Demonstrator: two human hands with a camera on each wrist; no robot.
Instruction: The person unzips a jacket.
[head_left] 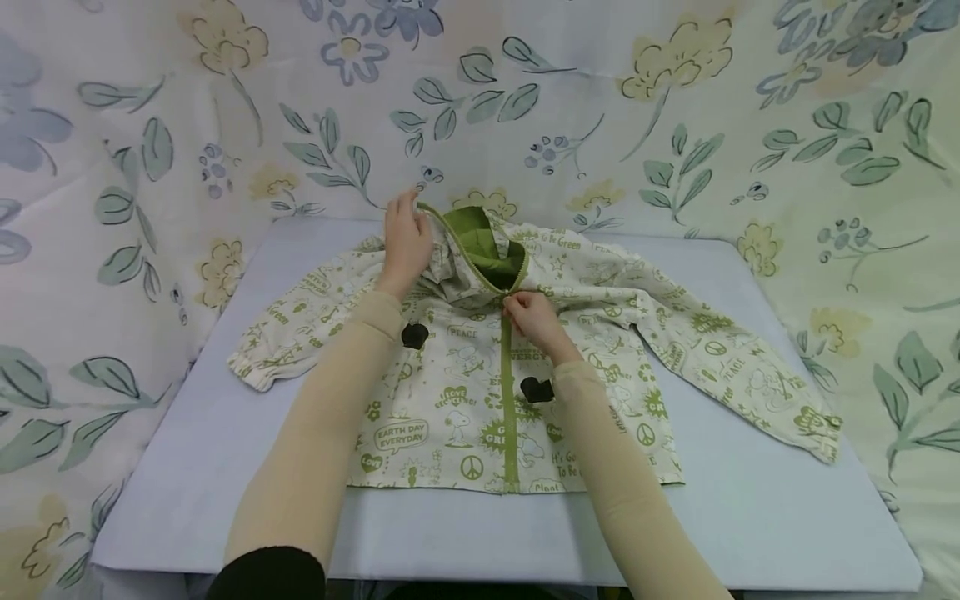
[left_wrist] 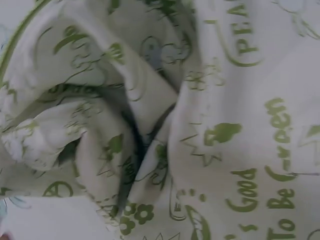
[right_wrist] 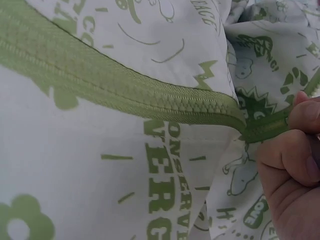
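A hooded jacket (head_left: 465, 375), white with green cartoon print, lies front up with both sleeves spread. Its green hood lining (head_left: 487, 246) shows inside the raised hood opening. My left hand (head_left: 407, 246) grips the hood's left edge at the start of the green trim. Below the collar, my right hand (head_left: 531, 317) pinches the green front zipper (head_left: 509, 400) between thumb and curled fingers. Closer up in the right wrist view, the zipper tape (right_wrist: 150, 95) runs bent toward the fingers, which cover the spot they hold. Bunched hood fabric (left_wrist: 105, 130) fills the left wrist view.
The jacket lies on a table with a white cover (head_left: 750, 533). A flower-printed cloth (head_left: 570, 92) hangs behind and along both sides. Two black patches (head_left: 414, 336) show on the jacket front, one by each forearm. The right sleeve (head_left: 735, 375) stretches toward the table's right side.
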